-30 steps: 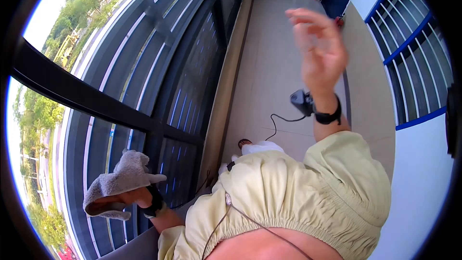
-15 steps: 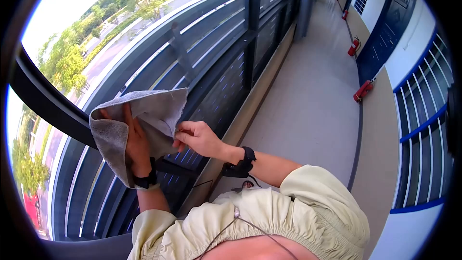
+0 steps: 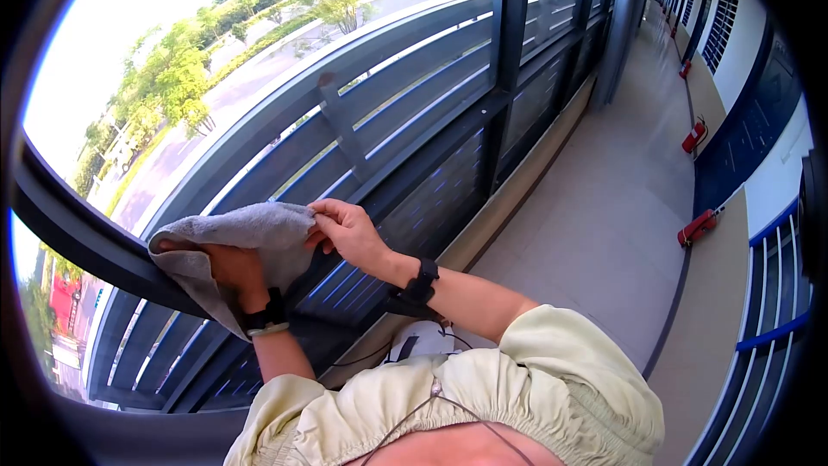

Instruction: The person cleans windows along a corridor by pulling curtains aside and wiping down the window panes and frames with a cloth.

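In the head view, the gray cloth (image 3: 280,226) is draped over the left hand (image 3: 237,272), overlapping the dark rail (image 3: 90,242) beside the slatted railing (image 3: 423,105), while the right hand (image 3: 343,233) has thumb and fingers pinched on the cloth's right-hand edge. The left fingers are hidden in the folds, so I cannot tell whether they grip. The step in hand seems to be arranging the cloth around the left hand; the next move probably calls for a firm pinch and a supporting left palm.
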The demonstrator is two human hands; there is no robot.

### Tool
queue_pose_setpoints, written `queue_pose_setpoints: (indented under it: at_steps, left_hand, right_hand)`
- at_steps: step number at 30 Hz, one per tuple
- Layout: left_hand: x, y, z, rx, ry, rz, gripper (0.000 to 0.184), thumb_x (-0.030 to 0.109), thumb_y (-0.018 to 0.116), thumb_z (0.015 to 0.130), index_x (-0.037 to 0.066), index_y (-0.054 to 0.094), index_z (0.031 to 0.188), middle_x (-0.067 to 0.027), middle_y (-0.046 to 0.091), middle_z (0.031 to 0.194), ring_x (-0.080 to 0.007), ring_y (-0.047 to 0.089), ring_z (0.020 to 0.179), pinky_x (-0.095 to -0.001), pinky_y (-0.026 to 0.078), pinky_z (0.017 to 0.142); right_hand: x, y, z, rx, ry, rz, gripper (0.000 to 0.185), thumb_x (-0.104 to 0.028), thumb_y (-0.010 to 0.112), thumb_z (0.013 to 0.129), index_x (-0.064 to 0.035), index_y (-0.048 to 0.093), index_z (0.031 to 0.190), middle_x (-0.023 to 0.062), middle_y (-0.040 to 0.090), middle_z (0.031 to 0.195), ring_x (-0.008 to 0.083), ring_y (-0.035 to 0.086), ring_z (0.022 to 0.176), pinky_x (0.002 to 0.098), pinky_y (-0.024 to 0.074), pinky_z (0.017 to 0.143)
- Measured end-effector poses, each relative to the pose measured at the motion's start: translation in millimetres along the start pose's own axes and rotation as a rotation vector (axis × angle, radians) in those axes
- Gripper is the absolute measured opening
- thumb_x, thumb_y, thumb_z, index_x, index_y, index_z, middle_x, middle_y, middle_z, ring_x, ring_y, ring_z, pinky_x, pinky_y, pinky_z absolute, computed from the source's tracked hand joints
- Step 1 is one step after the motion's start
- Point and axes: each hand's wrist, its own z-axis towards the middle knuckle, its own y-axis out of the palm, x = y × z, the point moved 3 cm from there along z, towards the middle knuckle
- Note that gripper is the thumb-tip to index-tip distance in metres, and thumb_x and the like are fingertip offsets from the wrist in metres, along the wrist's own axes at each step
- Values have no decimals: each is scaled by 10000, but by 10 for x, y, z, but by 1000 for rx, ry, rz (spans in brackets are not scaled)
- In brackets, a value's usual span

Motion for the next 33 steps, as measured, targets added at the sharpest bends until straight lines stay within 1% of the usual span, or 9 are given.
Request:
queue_pose_setpoints:
  at_steps: [2,8,10,14,17,18,26,30,33]
  left_hand:
    - [-283,269,-130,-93,2,129,920,467,565,926,-4,70,1541,-300,37,1589,-441,78,1478,-468,96,1205]
    - [351,564,284,209,-209,137,958,594,486,924,13,50,1549,-272,65,1595,-460,109,1462,-518,113,1183]
    - [658,716,337,217,-56,248,972,604,489,919,11,46,1548,-267,70,1596,-482,105,1455,-564,120,1165]
    - [1702,936,630,156,165,190,880,439,559,911,98,75,1561,-294,68,1589,-522,127,1440,-639,113,1143]
    - [2366,1294,702,64,226,-178,807,296,629,876,64,217,1531,-275,88,1594,-514,100,1452,-580,122,1174]
    - [2676,1296,725,-39,155,-67,787,257,653,857,61,270,1516,-265,87,1599,-493,103,1460,-555,133,1180]
    - [4008,2138,782,-199,155,-139,868,277,710,812,115,268,1541,-182,96,1627,-415,151,1478,-550,160,1179]
    - [4643,2477,825,-212,215,-64,756,148,605,858,155,286,1543,-137,155,1627,-410,244,1452,-510,236,1166]
    - [5079,2736,750,-209,336,-87,752,85,560,850,182,289,1545,-165,286,1577,-396,424,1345,-471,396,1071]
  right_hand:
    - [-142,-116,50,-67,-18,-26,219,-123,471,1028,-27,596,1180,41,698,979,120,704,824,212,487,614]
    - [-635,-556,399,-115,-85,27,200,-113,448,1029,-37,592,1145,36,687,917,108,690,741,202,472,580]
    - [-852,-810,526,-114,-97,60,211,-119,444,1037,-31,571,1179,50,683,904,121,696,746,211,488,597]
    - [-1275,-1353,737,-55,-171,52,227,-161,464,1045,-38,551,1213,65,690,934,132,702,774,217,518,648]
    - [-1566,-1867,820,27,-254,58,221,-169,473,1042,-31,553,1195,78,697,942,144,704,784,226,519,662]
    - [-1649,-2035,820,57,-279,62,217,-165,473,1042,-30,553,1192,80,697,941,147,705,786,229,519,665]
    - [-2204,-3248,872,99,-496,-100,261,-82,471,1022,0,534,1261,93,695,1056,138,659,981,262,478,838]
    - [-2483,-3790,969,77,-541,-162,321,-57,483,1007,11,490,1320,104,677,1138,150,624,1081,284,447,942]
    - [-2573,-4200,1058,106,-549,-204,361,-45,494,995,16,465,1350,117,666,1168,162,610,1108,291,442,961]
